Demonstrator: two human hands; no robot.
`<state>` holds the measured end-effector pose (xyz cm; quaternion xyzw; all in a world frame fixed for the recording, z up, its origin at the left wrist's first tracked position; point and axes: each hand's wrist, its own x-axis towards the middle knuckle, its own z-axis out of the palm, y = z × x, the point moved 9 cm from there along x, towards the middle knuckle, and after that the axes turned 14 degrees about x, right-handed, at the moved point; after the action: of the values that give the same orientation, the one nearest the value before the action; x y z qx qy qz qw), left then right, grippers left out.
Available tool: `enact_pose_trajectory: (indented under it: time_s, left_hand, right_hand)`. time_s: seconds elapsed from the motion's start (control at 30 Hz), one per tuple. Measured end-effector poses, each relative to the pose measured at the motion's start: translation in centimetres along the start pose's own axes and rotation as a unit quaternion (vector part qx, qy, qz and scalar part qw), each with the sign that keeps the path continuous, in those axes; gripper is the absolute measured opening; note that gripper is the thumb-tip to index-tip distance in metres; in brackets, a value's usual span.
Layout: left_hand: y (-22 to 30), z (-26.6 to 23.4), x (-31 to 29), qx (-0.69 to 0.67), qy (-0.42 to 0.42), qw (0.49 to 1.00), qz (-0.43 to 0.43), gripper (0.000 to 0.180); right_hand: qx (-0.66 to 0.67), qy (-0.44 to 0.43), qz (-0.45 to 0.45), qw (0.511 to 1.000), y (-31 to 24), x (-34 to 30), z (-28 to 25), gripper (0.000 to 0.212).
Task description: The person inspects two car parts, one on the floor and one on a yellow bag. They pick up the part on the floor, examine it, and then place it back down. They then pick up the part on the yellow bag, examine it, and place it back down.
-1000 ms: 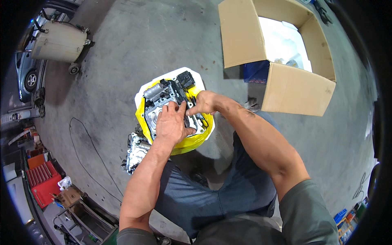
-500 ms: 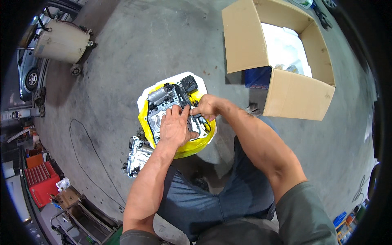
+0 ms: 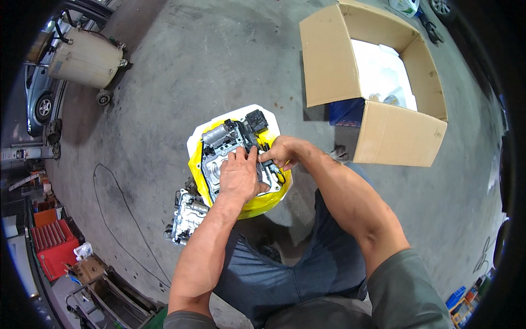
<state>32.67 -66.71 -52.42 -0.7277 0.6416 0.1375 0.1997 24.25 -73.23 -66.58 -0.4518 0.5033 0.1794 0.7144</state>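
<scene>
A silver-and-black transmission valve body (image 3: 216, 157) lies on yellow plastic sheeting (image 3: 262, 205) in a white foam tray (image 3: 193, 143) in front of my knees. It carries a grey metal cylinder (image 3: 217, 135) and a black connector (image 3: 256, 120) toward its far end. Flat on the metal face rests my left hand (image 3: 239, 174), its fingers stretched out. At the unit's right side, among dark parts and cables, my right hand (image 3: 281, 152) has its fingers curled in and pressed against the edge; what they grip is hidden. A second, similar metal unit (image 3: 189, 217) sits just left of the tray, beside my left forearm.
An opened cardboard box (image 3: 400, 131) with white foam inside stands at far right, a dark blue box (image 3: 346, 112) against it. A thin black cable (image 3: 125, 203) loops over the floor at left. A wheeled beige drum (image 3: 85, 57) and a red tool chest (image 3: 57, 249) stand farther left.
The tray and both hands appear slightly lower in the picture as the view shifts. Both hands keep nearly the same places on the valve body.
</scene>
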Motion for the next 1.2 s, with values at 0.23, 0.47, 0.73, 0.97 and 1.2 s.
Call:
enact_pose_trajectory:
  time_s: [0.23, 0.47, 0.73, 0.97, 1.2]
  left_hand:
    - [-0.2, 0.0, -0.1, 0.005, 0.003, 1.0, 0.008, 0.102]
    - [-0.1, 0.3, 0.2, 0.025, 0.02, 0.999, 0.024, 0.102]
    - [-0.1, 0.7, 0.1, 0.022, 0.041, 0.999, 0.027, 0.1]
    - [-0.3, 0.8, -0.1, 0.009, 0.046, 0.999, 0.029, 0.1]
    - [-0.4, 0.6, -0.1, -0.014, 0.041, 0.999, 0.025, 0.098]
  right_hand:
    - [-0.018, 0.02, -0.066, 0.997, -1.6, -0.3, -1.0, 0.047]
    - [-0.081, 0.16, -0.259, 0.949, -6.6, -1.7, -2.2, 0.05]
    - [-0.091, 0.141, -0.189, 0.968, -6.5, -0.8, -1.5, 0.05]
    - [-0.013, 0.123, -0.161, 0.979, -5.5, 0.4, -1.2, 0.051]
    - [-0.031, 0.184, -0.19, 0.964, -6.1, -0.5, -1.1, 0.045]
